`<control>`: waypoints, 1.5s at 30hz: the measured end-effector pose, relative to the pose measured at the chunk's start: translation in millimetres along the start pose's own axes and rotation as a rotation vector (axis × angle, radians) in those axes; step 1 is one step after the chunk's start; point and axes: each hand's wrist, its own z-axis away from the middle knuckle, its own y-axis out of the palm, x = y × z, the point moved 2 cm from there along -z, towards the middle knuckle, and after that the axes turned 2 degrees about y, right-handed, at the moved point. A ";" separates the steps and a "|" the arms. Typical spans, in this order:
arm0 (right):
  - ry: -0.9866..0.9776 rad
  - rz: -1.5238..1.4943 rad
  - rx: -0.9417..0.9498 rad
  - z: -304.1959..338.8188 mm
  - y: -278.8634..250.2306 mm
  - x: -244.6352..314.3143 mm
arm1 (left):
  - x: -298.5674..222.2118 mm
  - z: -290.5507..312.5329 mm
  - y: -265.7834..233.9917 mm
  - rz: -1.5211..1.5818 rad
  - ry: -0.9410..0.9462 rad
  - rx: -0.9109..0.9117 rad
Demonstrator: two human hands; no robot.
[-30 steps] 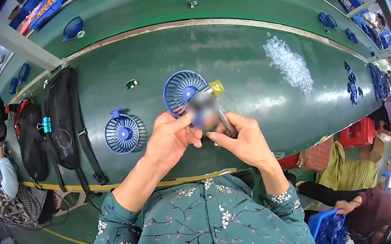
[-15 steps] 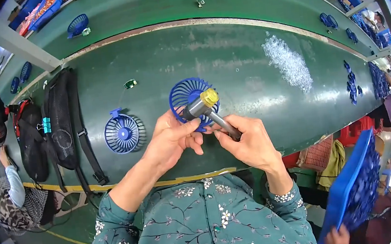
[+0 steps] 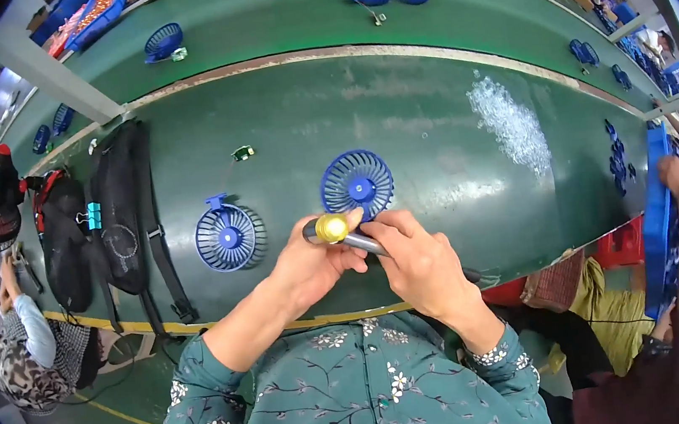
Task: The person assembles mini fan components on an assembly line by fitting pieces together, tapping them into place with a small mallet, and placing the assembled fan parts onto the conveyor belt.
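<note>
1. I am watching through the head camera as the right hand (image 3: 426, 265) is closing its fingers and thumb around the slim metal handle of a yellow-faced hammer (image 3: 331, 228), whose head is lying over toward the left.
2. The left hand (image 3: 308, 267) is curling its fingers behind that head and reaching the lower edge of the round blue fan grille (image 3: 359, 187); the hammer is hiding the contact, so I cannot tell whether they are pinching it.
3. The grille is sitting over the green workbench (image 3: 416, 75), just beyond both hands, its open ribs facing up.
4. I am judging it light and stiff, probably moulded plastic, smooth enough to slip a little; its thin ribs are looking fragile, so I am favouring the outer rim or lower tab as a hold.
5. The hammer is seeming head-heavy and rigid, so I am preferring a firm grasp along its handle.
6. A second grille (image 3: 230, 237) is lying to the left, with a small circuit board (image 3: 242, 153) resting beyond it.
</note>
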 end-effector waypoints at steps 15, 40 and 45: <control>-0.218 -0.123 -0.096 -10.0 -11.0 -14.1 | -7.3 12.9 -0.6 -0.106 0.020 0.091; 0.745 -1.060 -0.006 -40.7 -18.0 -109.1 | 5.5 -19.0 38.4 -1.875 1.246 0.005; 0.612 -0.231 0.000 -35.6 -21.2 -93.5 | 5.1 -14.5 36.8 -2.017 1.185 0.056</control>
